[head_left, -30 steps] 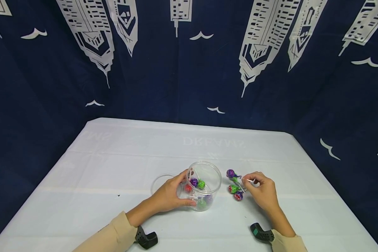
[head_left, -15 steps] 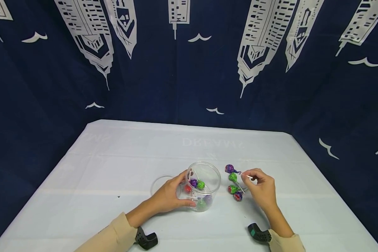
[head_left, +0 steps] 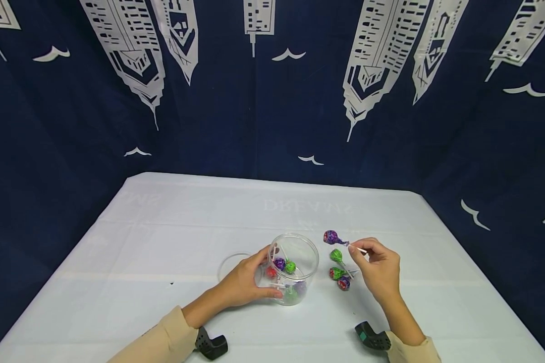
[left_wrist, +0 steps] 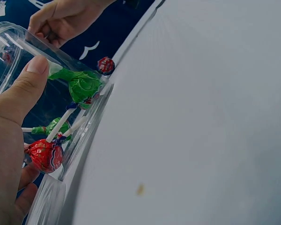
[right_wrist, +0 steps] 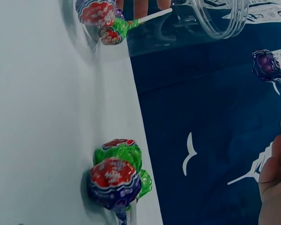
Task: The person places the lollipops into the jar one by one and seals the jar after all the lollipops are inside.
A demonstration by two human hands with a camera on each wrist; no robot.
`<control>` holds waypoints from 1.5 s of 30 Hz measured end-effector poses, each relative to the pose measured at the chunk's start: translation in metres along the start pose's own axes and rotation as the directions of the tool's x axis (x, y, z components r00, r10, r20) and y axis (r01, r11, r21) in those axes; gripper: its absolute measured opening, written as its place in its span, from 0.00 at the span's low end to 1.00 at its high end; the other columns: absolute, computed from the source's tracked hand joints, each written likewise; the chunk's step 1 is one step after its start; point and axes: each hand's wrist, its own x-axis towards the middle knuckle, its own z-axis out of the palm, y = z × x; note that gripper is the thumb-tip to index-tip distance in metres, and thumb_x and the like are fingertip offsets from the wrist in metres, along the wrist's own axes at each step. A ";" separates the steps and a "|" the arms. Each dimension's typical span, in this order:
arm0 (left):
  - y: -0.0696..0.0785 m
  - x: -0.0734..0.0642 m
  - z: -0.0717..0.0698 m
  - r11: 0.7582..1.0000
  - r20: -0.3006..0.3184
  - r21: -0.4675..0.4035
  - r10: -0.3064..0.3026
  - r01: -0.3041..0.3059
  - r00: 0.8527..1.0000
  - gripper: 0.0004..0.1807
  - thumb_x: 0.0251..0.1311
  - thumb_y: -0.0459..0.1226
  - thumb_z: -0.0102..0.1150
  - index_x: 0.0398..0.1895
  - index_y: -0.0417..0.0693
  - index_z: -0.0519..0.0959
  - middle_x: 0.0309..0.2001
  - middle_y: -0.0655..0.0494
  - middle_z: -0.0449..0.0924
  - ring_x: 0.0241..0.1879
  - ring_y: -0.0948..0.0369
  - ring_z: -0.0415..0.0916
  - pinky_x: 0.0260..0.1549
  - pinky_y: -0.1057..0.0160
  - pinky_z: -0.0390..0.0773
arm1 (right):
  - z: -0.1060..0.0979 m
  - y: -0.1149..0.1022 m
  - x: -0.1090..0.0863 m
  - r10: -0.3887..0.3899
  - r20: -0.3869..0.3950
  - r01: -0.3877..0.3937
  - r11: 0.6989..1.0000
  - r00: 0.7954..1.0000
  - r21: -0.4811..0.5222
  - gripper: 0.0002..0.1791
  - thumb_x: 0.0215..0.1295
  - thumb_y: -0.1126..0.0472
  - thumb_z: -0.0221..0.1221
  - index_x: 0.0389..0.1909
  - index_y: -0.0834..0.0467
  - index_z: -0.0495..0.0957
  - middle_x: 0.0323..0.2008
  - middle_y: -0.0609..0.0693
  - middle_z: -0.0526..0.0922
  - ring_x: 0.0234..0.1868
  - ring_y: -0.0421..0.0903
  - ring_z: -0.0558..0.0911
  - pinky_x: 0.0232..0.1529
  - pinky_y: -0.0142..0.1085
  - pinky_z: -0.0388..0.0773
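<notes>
A clear plastic jar stands on the white table with several wrapped lollipops inside, among them a red lollipop and a green lollipop. My left hand grips the jar's left side, thumb toward the front. My right hand pinches the white stick of a purple lollipop, its head pointing left, raised above the table to the right of the jar. Below it lie a green lollipop, a red-and-green lollipop and a purple-and-red lollipop, their sticks crossing.
A clear round lid lies behind the left hand, partly covered by it. A small dark speck is on the white tablecloth. A navy curtain with white building prints hangs behind the table.
My right hand has lifted the purple lollipop up off the small pile, away from the green one. My left hand and the jar stay in place.
</notes>
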 end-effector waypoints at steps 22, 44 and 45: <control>0.001 -0.001 -0.001 1.000 -0.011 0.006 0.016 -0.016 1.000 0.59 0.45 0.53 0.78 0.77 0.45 0.55 0.63 0.52 0.75 0.62 0.54 0.71 0.63 0.49 0.69 | 0.014 0.015 0.002 -0.085 0.039 0.074 0.969 0.996 0.234 0.03 0.58 0.80 0.63 0.28 0.76 0.78 0.29 0.50 0.83 0.33 0.40 0.78 0.38 0.24 0.75; 0.002 0.000 -0.002 0.999 -0.010 -0.006 0.040 -0.041 0.999 0.57 0.45 0.51 0.78 0.76 0.45 0.57 0.63 0.51 0.75 0.63 0.56 0.70 0.64 0.51 0.68 | 0.031 0.006 -0.001 -0.089 0.107 0.050 0.945 0.990 0.323 0.05 0.60 0.77 0.64 0.28 0.76 0.78 0.30 0.48 0.83 0.32 0.40 0.77 0.36 0.25 0.74; 0.002 0.000 -0.002 0.999 -0.010 -0.004 0.038 -0.038 0.999 0.57 0.44 0.51 0.78 0.76 0.45 0.57 0.63 0.51 0.75 0.63 0.55 0.70 0.64 0.51 0.68 | 0.031 0.006 -0.001 -0.091 0.110 0.052 0.947 0.990 0.317 0.04 0.60 0.78 0.63 0.28 0.77 0.78 0.30 0.48 0.83 0.32 0.40 0.77 0.36 0.25 0.74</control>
